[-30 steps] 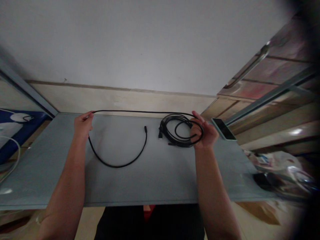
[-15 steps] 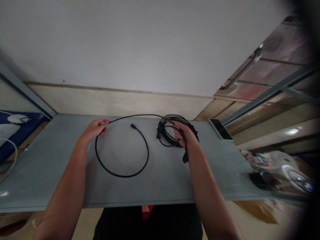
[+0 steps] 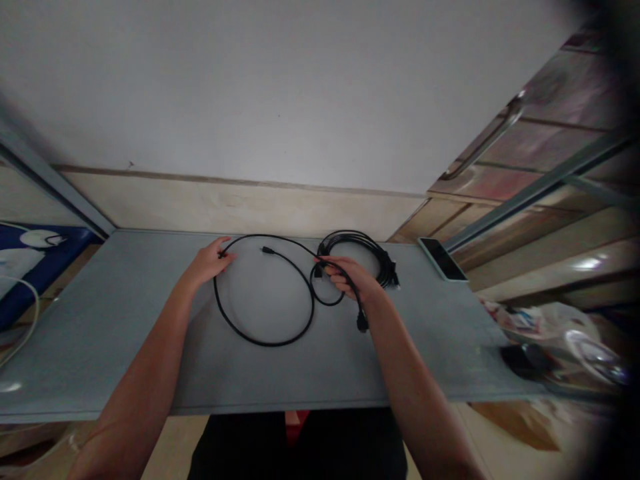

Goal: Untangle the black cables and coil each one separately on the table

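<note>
A loose black cable (image 3: 273,345) is held in both hands above and on the grey worktop (image 3: 280,380), in front of the seated person. The fingers of the left hand (image 3: 207,262) pinch it at the left side of its large loop. The fingers of the right hand (image 3: 355,275) are curled about it at the upper right; the exact grip is concealed, as the hand's back and the cable itself cover the contact.

Being bent round, the cable has no single straight axis; its large loop spreads left to right between the hands, with a smaller loop beneath the right fingers. Its free plug (image 3: 268,250) lies inside the large loop, pointing left toward the left hand. A second plug (image 3: 362,323) hangs below the right hand, directed toward the near edge. Both connector types are too small to identify.

A coiled cable bundle (image 3: 385,268) lies behind the right hand, which hides part of its near side; whether they touch cannot be determined. A smartphone (image 3: 443,259) lies farther right, near the far edge. A dark object (image 3: 527,360) at the right end is blurred and unidentifiable. Both forearms are cut off by the lower border.
</note>
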{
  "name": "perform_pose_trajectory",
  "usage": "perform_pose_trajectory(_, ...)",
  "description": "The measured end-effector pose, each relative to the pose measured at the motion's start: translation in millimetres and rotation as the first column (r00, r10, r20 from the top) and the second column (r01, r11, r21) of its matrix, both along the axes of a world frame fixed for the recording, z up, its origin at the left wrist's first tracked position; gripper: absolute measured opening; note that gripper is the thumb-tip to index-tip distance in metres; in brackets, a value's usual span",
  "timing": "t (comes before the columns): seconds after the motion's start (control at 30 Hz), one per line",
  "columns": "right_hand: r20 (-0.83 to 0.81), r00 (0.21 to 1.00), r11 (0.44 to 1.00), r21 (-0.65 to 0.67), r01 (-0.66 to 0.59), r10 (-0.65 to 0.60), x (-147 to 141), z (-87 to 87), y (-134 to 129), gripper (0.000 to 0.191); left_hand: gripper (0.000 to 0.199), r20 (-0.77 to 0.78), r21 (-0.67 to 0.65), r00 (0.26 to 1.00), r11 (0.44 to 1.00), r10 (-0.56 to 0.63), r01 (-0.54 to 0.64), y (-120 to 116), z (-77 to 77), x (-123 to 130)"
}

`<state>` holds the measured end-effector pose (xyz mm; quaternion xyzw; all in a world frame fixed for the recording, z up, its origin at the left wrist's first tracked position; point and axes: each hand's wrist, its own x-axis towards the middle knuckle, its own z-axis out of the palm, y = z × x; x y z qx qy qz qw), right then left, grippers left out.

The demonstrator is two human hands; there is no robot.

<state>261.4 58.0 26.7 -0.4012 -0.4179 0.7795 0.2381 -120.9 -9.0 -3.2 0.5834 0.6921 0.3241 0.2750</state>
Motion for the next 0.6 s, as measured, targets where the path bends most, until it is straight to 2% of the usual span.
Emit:
perform_pose_trajectory(0.13, -0.013, 0.991, 0.991, -0.013, -0.137, 0.137, 7, -9.7, 3, 0.028, 0.055, -0.176, 0.024, 0.984, 1.000, -0.013, 0.018, 4, -2.4, 5)
perform_pose_trajectory(0.23, 0.045, 0.976, 0.977, -0.006, -0.212, 0.213, 14, -13.1, 5, 0.029, 0.061, -0.277, 0.113, 0.961, 0.994, 0.019, 0.013, 8, -6.3, 8)
perform_pose_trajectory(0.4, 0.150, 0.935, 0.945, 0.003, -0.327, 0.322, 21, -2.2, 0, 0.041, 0.067, -0.266, 0.107, 0.964, 0.994, 0.009, 0.020, 8, -7.7, 5)
perform_pose_trajectory(0.53, 0.165, 0.894, 0.906, 0.008, -0.424, 0.417, 21, 4.0, -6, 0.044, 0.057, -0.206, 0.085, 0.976, 0.992, -0.076, 0.095, 4, -5.4, 6)
perform_pose_trajectory(0.6, 0.165, 0.894, 0.904, 0.027, -0.426, 0.416, 18, 3.6, -7, 0.043, 0.051, -0.154, 0.051, 0.979, 0.988, -0.137, 0.146, 3, -5.5, 10)
